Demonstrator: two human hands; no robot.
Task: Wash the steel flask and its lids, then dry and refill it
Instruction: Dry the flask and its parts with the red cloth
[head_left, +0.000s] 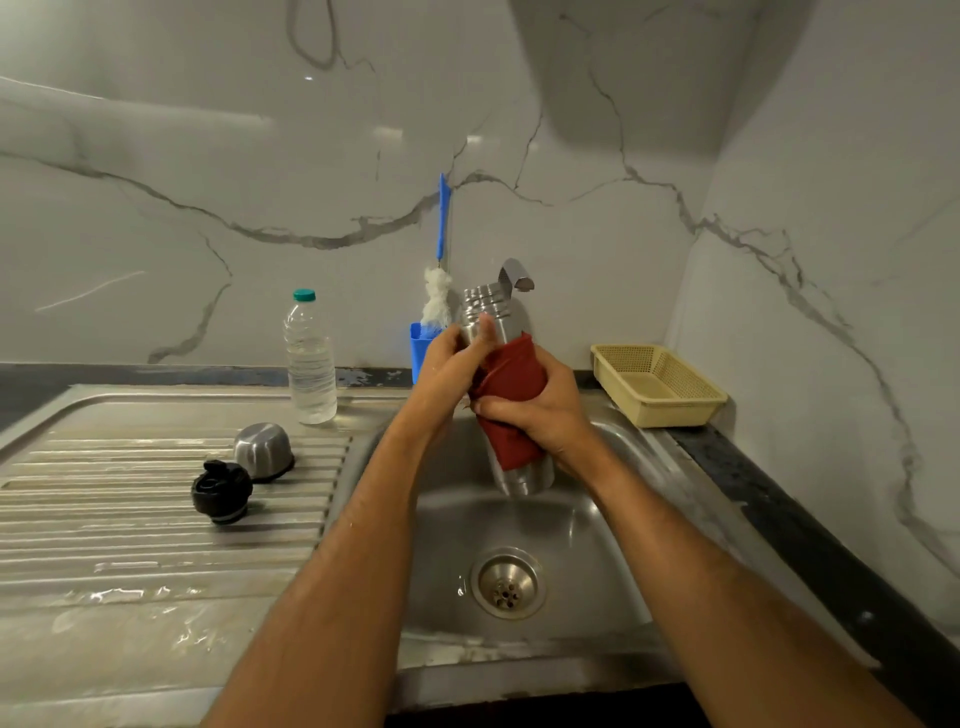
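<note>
Lighting: dim, overhead; soft glare patches on marble wall (363, 156) and wet drainboard (130, 597). Large shadow upper right. Wide-angle bowing at edges; slightly soft focus.

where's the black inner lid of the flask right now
In the head view, the black lid lies on the ribbed draining board left of the sink basin, just in front of the steel cup lid.

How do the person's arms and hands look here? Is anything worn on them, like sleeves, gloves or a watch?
Both forearms are bare as far as the picture shows; no sleeve is in view. The left hand and the right hand wear no gloves, and no watch, bracelet or ring is visible.
</note>
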